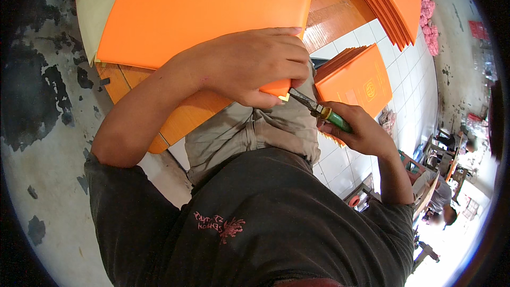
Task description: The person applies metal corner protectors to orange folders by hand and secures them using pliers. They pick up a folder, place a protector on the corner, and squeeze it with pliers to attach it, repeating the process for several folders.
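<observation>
A large smooth orange folder cover (207, 10) lies over the wooden table before me. My left hand (263, 66) is closed round its near right part, fingers over the edge and thumb beside the corner. A small shiny yellow corner piece (286, 97) shows at that corner, just past my thumb. My right hand (364, 127) grips a pair of pliers (336, 119) with green handles. The dark jaws point left and reach the corner piece; whether they are clamped on it I cannot tell. My lower right fingers are partly hidden behind the handles.
Beside my right hand stands a stack of orange folders (366, 82). More orange covers (396, 5) are piled at the far right, near pink bundles (425, 10). The wooden table (202, 111) ends by my lap. Another person (441, 196) is at the right, farther off.
</observation>
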`<state>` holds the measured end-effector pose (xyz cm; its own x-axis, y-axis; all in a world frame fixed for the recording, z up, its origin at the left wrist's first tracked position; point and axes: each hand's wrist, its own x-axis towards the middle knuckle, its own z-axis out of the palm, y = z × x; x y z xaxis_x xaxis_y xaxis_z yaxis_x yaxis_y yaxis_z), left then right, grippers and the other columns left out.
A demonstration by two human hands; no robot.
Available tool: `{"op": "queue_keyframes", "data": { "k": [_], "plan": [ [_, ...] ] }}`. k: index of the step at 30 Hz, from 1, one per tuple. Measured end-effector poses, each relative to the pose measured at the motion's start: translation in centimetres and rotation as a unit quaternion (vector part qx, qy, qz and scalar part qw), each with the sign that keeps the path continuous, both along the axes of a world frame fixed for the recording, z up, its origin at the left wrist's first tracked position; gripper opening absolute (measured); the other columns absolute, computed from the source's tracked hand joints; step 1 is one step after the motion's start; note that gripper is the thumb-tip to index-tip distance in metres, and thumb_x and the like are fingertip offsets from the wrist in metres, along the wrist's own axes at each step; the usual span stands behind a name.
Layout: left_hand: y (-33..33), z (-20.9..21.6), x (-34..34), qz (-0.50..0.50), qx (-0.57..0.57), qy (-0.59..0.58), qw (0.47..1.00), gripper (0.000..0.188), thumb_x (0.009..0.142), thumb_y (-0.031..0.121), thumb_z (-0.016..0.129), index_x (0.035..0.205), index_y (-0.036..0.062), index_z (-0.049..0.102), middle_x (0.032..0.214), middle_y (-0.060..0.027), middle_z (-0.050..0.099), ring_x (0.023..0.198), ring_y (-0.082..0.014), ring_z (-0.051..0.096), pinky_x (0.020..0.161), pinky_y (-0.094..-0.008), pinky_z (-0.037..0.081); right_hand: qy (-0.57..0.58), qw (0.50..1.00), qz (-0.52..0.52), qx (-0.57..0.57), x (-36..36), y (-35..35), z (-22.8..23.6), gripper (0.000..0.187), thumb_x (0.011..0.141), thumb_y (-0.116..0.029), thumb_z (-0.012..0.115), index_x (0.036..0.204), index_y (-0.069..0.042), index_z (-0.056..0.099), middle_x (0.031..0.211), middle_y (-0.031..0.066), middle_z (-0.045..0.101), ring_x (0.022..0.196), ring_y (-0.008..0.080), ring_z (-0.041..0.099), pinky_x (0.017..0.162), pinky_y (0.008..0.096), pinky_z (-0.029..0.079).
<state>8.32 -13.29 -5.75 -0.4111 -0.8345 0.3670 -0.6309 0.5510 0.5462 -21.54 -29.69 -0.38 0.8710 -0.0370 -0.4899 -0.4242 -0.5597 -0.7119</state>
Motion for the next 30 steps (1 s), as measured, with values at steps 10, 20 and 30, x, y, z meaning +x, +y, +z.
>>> {"op": "queue_keyframes", "data": {
  "k": [10, 20, 30],
  "plan": [
    [-0.01, -0.11, -0.07, -0.001, -0.003, -0.005, 1.0, 0.042, 0.077, 0.023, 0.088, 0.112, 0.012, 0.067, 0.126, -0.0077, 0.066, 0.131, -0.0323, 0.065, 0.137, -0.0583, 0.035, 0.012, 1.0, 0.018, -0.001, 0.44, -0.31, 0.52, 0.042, 0.112, -0.021, 0.073, 0.148, -0.001, 0.065, 0.117, 0.0216, 0.078, 0.11, 0.0394, 0.078, 0.096, 0.048, 0.059],
    [0.03, -0.01, -0.15, 0.002, -0.001, -0.006, 1.0, 0.042, 0.078, 0.023, 0.088, 0.112, 0.0124, 0.067, 0.127, -0.0081, 0.067, 0.132, -0.0327, 0.065, 0.137, -0.0583, 0.034, -0.001, 0.999, 0.034, -0.007, 0.51, -0.69, 0.4, 0.043, 0.111, -0.02, 0.075, 0.149, 0.0, 0.065, 0.122, 0.0216, 0.079, 0.112, 0.0399, 0.078, 0.097, 0.0482, 0.06],
    [0.03, -0.2, -0.22, 0.005, -0.004, -0.008, 1.0, 0.041, 0.078, 0.024, 0.088, 0.112, 0.0122, 0.068, 0.126, -0.0083, 0.067, 0.131, -0.0325, 0.065, 0.138, -0.0576, 0.034, -0.01, 0.999, 0.033, -0.014, 0.48, -0.88, 0.17, 0.043, 0.11, -0.024, 0.076, 0.145, -0.002, 0.067, 0.118, 0.0216, 0.078, 0.11, 0.0407, 0.077, 0.095, 0.0493, 0.059]
  ]
}}
